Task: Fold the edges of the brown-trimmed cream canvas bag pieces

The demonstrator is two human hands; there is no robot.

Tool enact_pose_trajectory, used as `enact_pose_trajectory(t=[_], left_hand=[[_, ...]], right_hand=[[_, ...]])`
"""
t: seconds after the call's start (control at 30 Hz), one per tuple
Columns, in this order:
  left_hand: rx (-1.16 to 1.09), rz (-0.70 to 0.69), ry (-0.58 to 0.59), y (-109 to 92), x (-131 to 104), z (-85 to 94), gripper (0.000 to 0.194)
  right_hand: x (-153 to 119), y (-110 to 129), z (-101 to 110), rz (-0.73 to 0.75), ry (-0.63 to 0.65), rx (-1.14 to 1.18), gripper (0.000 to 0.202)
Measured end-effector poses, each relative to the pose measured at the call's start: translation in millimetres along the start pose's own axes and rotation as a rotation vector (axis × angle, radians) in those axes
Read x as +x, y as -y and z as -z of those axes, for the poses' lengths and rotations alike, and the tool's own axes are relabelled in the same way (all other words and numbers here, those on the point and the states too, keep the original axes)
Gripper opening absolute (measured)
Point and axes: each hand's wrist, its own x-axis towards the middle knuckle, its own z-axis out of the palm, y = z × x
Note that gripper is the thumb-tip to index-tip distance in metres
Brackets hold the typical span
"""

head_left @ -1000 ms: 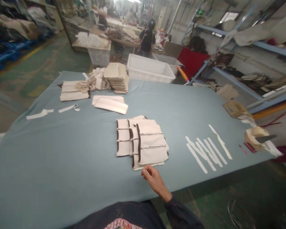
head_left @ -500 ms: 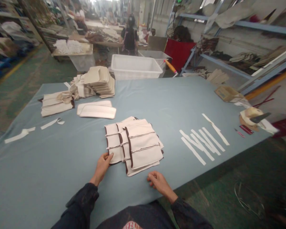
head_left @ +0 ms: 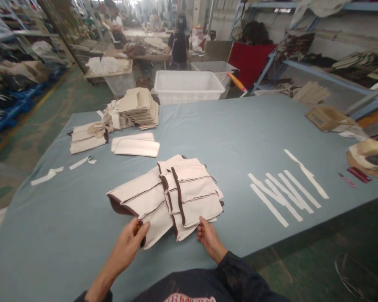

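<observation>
A pile of cream fabric panels [head_left: 197, 195] with dark brown edging and seams lies on the blue-grey cloth-covered table [head_left: 236, 138]. My left hand [head_left: 130, 237] pinches the brown edge of a cream fabric panel [head_left: 145, 195] that sticks out to the left from under the pile, its near-left edge lifted. At the near edge of the top panel, my right hand [head_left: 210, 239] has thumb and fingers closed on the fabric. The panels' far right ends are partly hidden beneath one another.
Several white strips [head_left: 283, 193] lie on the right, beyond them a pink cutter [head_left: 346, 179] and a tape roll [head_left: 368, 153]. Far left are stacked beige pieces [head_left: 141, 107], two oblong cream pieces [head_left: 135, 147] and another panel [head_left: 86, 140]. A white bin [head_left: 189, 86] stands behind the table.
My left hand has drawn one panel out leftward from the pile and raised its edge. My right hand has gone from beside the pile to gripping the top panel's near edge. The view shifted slightly.
</observation>
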Motion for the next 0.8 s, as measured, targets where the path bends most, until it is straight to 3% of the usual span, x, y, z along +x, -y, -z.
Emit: enact_pose_trajectory(t=[0.17, 0.23, 0.3, 0.4, 0.5, 0.6, 0.63, 0.7, 0.8], left_hand=[[0.233, 0.057, -0.274, 25.1, -45.0, 59.1, 0.052], [0.274, 0.088, -0.303, 32.2, -58.9, 77.4, 0.049], [0.262, 0.104, -0.276, 32.8, -71.0, 85.4, 0.046], [0.196, 0.066, -0.310, 23.3, -82.7, 79.7, 0.043], [0.079, 0.071, -0.294, 8.2, -83.5, 64.4, 0.043], [-0.148, 0.121, -0.240, -6.8, -76.2, 48.1, 0.039], [-0.224, 0.129, -0.217, -11.1, -73.2, 42.8, 0.037], [-0.374, 0.152, -0.161, -18.6, -68.0, 33.7, 0.036], [-0.523, 0.187, -0.087, -26.4, -65.4, 26.6, 0.040]], right_hand=[[-4.4, 4.1, -7.8, 0.004, 0.041, -0.051, 0.050], [-9.2, 7.2, -9.9, 0.007, 0.071, -0.147, 0.049], [-17.9, 12.7, -11.5, 0.018, 0.116, -0.282, 0.048], [-45.0, 26.3, -18.2, 0.112, 0.170, -0.461, 0.044], [-91.9, 41.9, -37.8, 0.389, 0.230, -0.600, 0.028], [-139.9, 52.3, -69.5, 1.145, 0.424, -0.915, 0.045], [-151.1, 54.1, -80.2, 1.327, 0.475, -0.982, 0.051], [-163.1, 56.0, -97.9, 1.545, 0.489, -1.050, 0.041], [-161.5, 59.2, -108.2, 1.701, 0.437, -1.013, 0.025]])
